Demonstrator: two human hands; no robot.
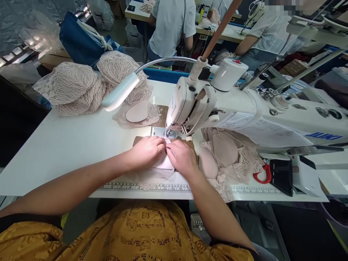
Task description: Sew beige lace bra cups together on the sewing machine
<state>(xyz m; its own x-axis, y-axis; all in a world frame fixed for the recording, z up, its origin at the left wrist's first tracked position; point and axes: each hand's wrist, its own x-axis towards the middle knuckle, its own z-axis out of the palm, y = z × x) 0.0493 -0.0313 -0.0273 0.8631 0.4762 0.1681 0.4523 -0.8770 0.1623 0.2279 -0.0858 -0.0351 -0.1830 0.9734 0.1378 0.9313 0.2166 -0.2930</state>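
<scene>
My left hand (146, 150) and my right hand (181, 156) lie side by side on a pale lace piece (163, 165), fingers curled and pressing it down just in front of the needle (169, 131) of the white sewing machine (244, 112). Both hands pinch the fabric's far edge. The piece rests on a brown cardboard pad (138, 140) on the white table (67, 145).
A heap of lace cups (81, 85) sits at the far left, a foam cup insert (137, 111) behind the needle, more lace pieces (225, 156) right of my hands. Red snips (262, 177) and a black phone (281, 175) lie under the machine arm. A gooseneck lamp (121, 92) hangs over. Other people work behind.
</scene>
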